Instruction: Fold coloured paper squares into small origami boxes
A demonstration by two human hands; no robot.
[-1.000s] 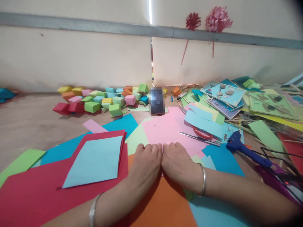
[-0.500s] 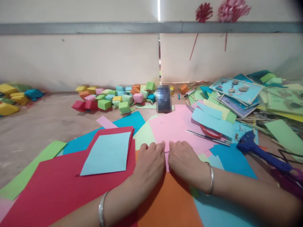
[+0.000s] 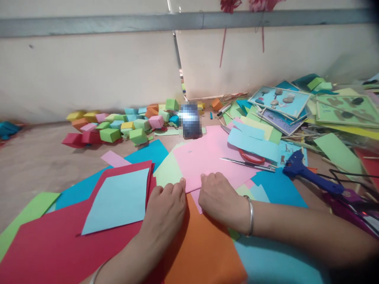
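My left hand [image 3: 166, 208] and my right hand [image 3: 218, 198] are closed over a folded piece of pink paper [image 3: 194, 186]. The fingers curl down onto its edge, thumbs toward each other, with a short stretch of the fold showing between them. Its lower flap points toward me over an orange sheet [image 3: 204, 244]. Beyond my hands lies a larger pink sheet [image 3: 213, 150]. To the left of my left hand, a light blue sheet [image 3: 118, 201] rests on red paper [image 3: 56, 244]. Tweezers or scissors-like metal blades [image 3: 247, 164] lie beyond my right hand.
Folded paper boxes [image 3: 127, 126] in many colours line the wall [image 3: 89, 71]. At right are a blue glue gun [image 3: 314, 175] with a black cord, light blue paper strips [image 3: 251, 144] over a red handle [image 3: 251, 157], and stacked picture cards [image 3: 281, 101]. A blurred-out object [image 3: 191, 120] stands at the back.
My hands have moved apart along the fold, so more pink paper shows between them. The head view has turned right and down, shifting the surroundings left.
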